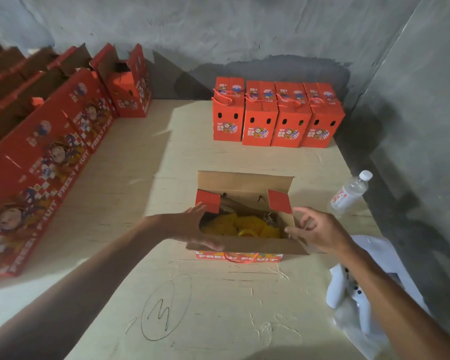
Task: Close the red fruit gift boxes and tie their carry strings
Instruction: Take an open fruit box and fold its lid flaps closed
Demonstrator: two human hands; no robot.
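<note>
Flanking fingers (192,213) — open box (244,245) between

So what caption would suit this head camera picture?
Both hands, left and right, reach the open red gift box; four closed boxes wait behind.
</note>
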